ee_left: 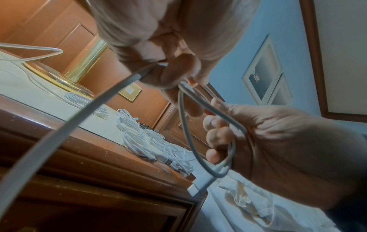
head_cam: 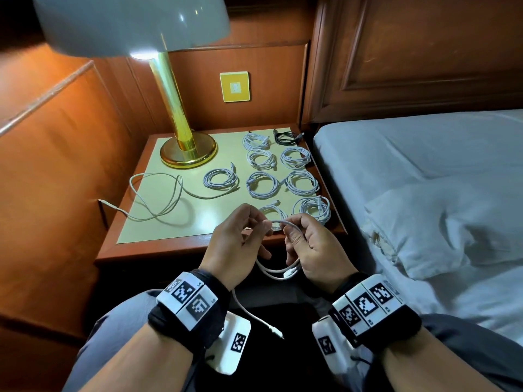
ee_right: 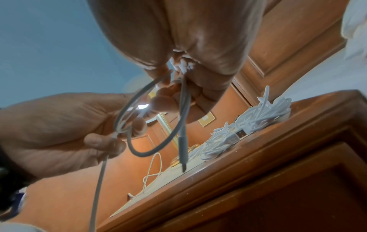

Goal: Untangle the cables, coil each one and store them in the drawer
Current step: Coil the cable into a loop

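Observation:
A white cable [head_cam: 276,270] runs between both hands in front of the nightstand [head_cam: 158,250]. My left hand [head_cam: 240,239] pinches it near the top, and its loose end [head_cam: 276,331] hangs toward my lap. My right hand [head_cam: 308,241] grips a small loop of the same cable [ee_left: 186,125], with a plug [ee_left: 199,185] dangling below the fingers [ee_left: 216,135]. In the right wrist view the loop [ee_right: 151,119] hangs between both hands. Several coiled white cables [head_cam: 261,184] and one black coil [head_cam: 285,137] lie on the nightstand top. An uncoiled white cable [head_cam: 158,193] sprawls at its left.
A brass lamp [head_cam: 184,148] stands at the nightstand's back left. A bed [head_cam: 424,179] with white sheets lies close on the right. Wood panelling with a yellow wall switch [head_cam: 235,86] backs the nightstand. No drawer shows open.

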